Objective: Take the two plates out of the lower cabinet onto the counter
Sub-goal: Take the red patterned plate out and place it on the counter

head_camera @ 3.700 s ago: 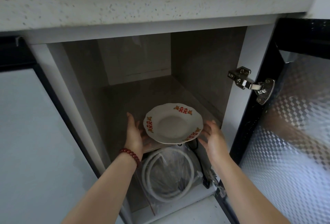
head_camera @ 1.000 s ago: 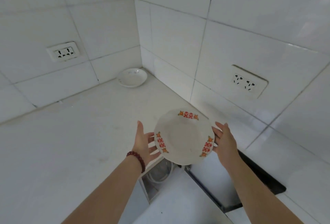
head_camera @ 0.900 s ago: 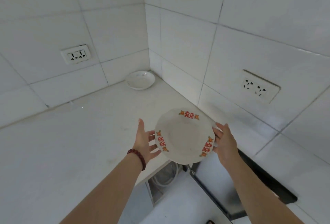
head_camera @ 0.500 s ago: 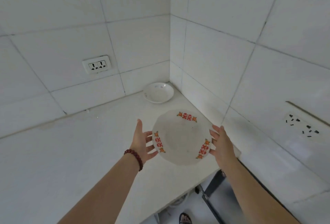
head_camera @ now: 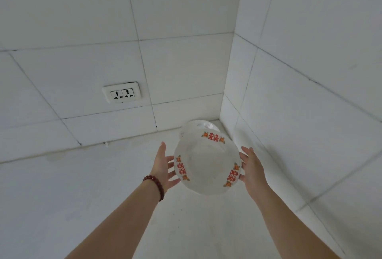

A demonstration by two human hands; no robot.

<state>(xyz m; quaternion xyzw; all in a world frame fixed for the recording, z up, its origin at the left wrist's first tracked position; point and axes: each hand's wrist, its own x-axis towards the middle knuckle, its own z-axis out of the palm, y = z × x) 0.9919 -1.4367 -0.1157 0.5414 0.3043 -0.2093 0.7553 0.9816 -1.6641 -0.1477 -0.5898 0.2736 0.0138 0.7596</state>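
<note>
A white plate [head_camera: 206, 161] with red and orange marks on its rim is held above the white counter [head_camera: 82, 186], tilted toward me. My left hand [head_camera: 163, 168], with a red bead bracelet on the wrist, cups its left edge. My right hand [head_camera: 251, 168] presses on its right edge. A second white plate [head_camera: 203, 124] lies on the counter in the far corner, mostly hidden behind the held one.
White tiled walls meet in a corner just behind the plates. A double wall socket [head_camera: 122, 93] sits on the back wall to the left. The counter stretches to the left and toward me.
The plate has come up out of the lower cabinet and over the counter. Both hands have carried it toward the corner, where it now overlaps the second plate in view.
</note>
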